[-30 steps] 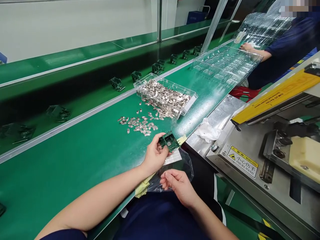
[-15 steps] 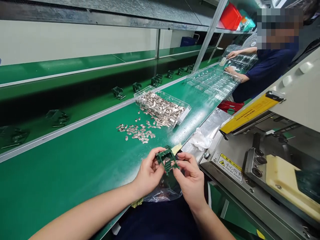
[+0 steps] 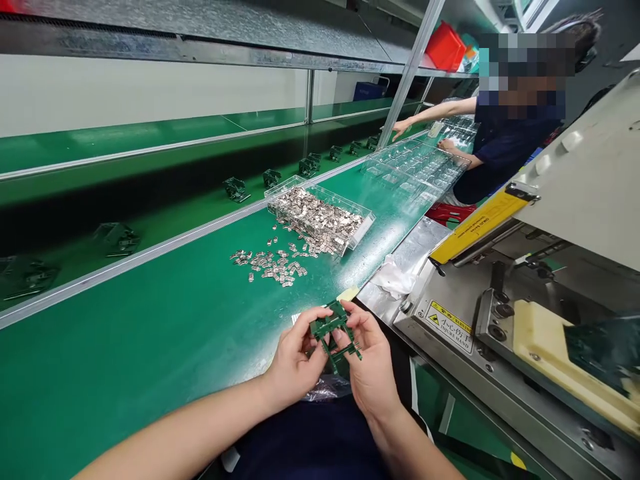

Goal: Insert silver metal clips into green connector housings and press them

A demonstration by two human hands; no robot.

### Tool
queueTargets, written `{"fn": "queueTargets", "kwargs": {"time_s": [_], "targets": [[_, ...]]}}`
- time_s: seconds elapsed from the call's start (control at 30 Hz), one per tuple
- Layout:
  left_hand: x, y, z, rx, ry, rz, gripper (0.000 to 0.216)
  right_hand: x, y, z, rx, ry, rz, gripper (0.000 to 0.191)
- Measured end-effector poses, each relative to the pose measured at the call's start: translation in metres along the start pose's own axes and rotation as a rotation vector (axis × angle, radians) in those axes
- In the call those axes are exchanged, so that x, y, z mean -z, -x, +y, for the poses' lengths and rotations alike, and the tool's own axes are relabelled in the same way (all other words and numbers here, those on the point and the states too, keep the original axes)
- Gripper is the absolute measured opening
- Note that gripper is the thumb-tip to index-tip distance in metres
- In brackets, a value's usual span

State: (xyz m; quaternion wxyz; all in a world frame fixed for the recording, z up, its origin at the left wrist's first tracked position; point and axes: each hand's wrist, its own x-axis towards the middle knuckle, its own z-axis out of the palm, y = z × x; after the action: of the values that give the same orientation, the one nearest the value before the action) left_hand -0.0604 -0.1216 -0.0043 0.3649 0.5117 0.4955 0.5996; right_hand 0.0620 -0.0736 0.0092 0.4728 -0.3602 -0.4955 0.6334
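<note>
Between my two hands is a dark green plastic frame [image 3: 330, 325] with open gaps and thin prongs, held over the table's near edge. My left hand [image 3: 299, 353] grips its left side, thumb in front and fingers behind. On the other side my right hand [image 3: 370, 353] closes on the frame, its thumb reaching into an opening. Whether a small metal piece is pinched there I cannot tell. Beyond my hands, small metal pieces [image 3: 273, 267] lie scattered on the green table [image 3: 165, 333]. A clear plastic box [image 3: 367, 233] tilts toward me, heaped with more of them.
Several green frames [image 3: 235, 189] stand on the dark green strip behind the metal rail [image 3: 120, 262]. Clear trays [image 3: 415, 167] lie farther right, where a co-worker [image 3: 515, 140] reaches out an arm. Close on my right is a machine with a hand-injury warning label [image 3: 450, 325].
The green frame has been turned in my hands, and my right fingers have shifted around it. The co-worker's arm now stretches toward the strip. The view has moved slightly.
</note>
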Motion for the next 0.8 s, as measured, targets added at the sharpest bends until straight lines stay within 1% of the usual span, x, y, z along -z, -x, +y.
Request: {"fn": "queueTargets", "kwargs": {"time_s": [0.03,0.07,0.13,0.17,0.2,0.27,0.3,0.33,0.37,0.4,0.43,0.47,0.5,0.53,0.57,0.6,0.63,0.67,0.7,0.73,0.77,0.8], "targets": [[0.000,-0.002,0.003,0.011,-0.026,-0.021,0.029,0.006,0.000,-0.003,-0.006,0.017,-0.034,0.026],[0.000,-0.004,0.006,0.025,-0.055,-0.052,0.029,0.014,0.000,-0.008,0.022,0.073,-0.069,0.038],[-0.004,-0.008,0.015,0.057,-0.113,-0.155,0.032,0.036,0.003,-0.023,0.154,0.269,-0.144,0.065],[-0.007,-0.012,0.020,0.070,-0.134,-0.227,0.034,0.049,0.006,-0.032,0.236,0.379,-0.186,0.073],[-0.011,-0.016,0.026,0.079,-0.145,-0.310,0.037,0.064,0.011,-0.043,0.307,0.480,-0.232,0.076],[-0.025,-0.028,0.038,0.085,-0.133,-0.508,0.047,0.096,0.026,-0.066,0.401,0.618,-0.296,0.073],[-0.034,-0.038,0.044,0.075,-0.119,-0.623,0.052,0.113,0.036,-0.077,0.421,0.657,-0.288,0.070],[-0.047,-0.048,0.051,0.049,-0.105,-0.738,0.057,0.131,0.047,-0.087,0.425,0.676,-0.231,0.067],[-0.063,-0.061,0.057,0.006,-0.097,-0.837,0.061,0.149,0.059,-0.096,0.427,0.675,-0.120,0.065],[-0.082,-0.073,0.063,-0.052,-0.097,-0.905,0.064,0.167,0.071,-0.103,0.439,0.656,0.039,0.063],[-0.104,-0.085,0.069,-0.117,-0.107,-0.929,0.065,0.185,0.082,-0.110,0.469,0.621,0.243,0.062],[-0.130,-0.096,0.074,-0.181,-0.124,-0.915,0.068,0.203,0.093,-0.115,0.520,0.577,0.473,0.062],[-0.157,-0.106,0.078,-0.231,-0.146,-0.872,0.070,0.220,0.102,-0.119,0.577,0.535,0.696,0.063],[-0.185,-0.115,0.081,-0.265,-0.169,-0.828,0.075,0.236,0.109,-0.123,0.616,0.505,0.881,0.063],[-0.212,-0.123,0.082,-0.281,-0.189,-0.809,0.082,0.251,0.114,-0.127,0.623,0.494,1.012,0.064],[-0.238,-0.130,0.083,-0.276,-0.198,-0.798,0.086,0.263,0.116,-0.130,0.600,0.502,1.093,0.065],[-0.259,-0.135,0.083,-0.265,-0.203,-0.803,0.087,0.274,0.115,-0.133,0.556,0.522,1.127,0.066],[-0.275,-0.140,0.083,-0.249,-0.209,-0.814,0.085,0.283,0.112,-0.136,0.506,0.549,1.122,0.068],[-0.285,-0.143,0.083,-0.232,-0.205,-0.820,0.081,0.289,0.107,-0.138,0.470,0.576,1.097,0.071],[-0.287,-0.145,0.084,-0.216,-0.183,-0.816,0.077,0.294,0.101,-0.141,0.445,0.603,1.051,0.073],[-0.283,-0.146,0.084,-0.197,-0.139,-0.803,0.073,0.297,0.093,-0.144,0.428,0.635,0.985,0.074],[-0.272,-0.145,0.085,-0.178,-0.076,-0.782,0.070,0.298,0.084,-0.147,0.417,0.677,0.908,0.074]]}}
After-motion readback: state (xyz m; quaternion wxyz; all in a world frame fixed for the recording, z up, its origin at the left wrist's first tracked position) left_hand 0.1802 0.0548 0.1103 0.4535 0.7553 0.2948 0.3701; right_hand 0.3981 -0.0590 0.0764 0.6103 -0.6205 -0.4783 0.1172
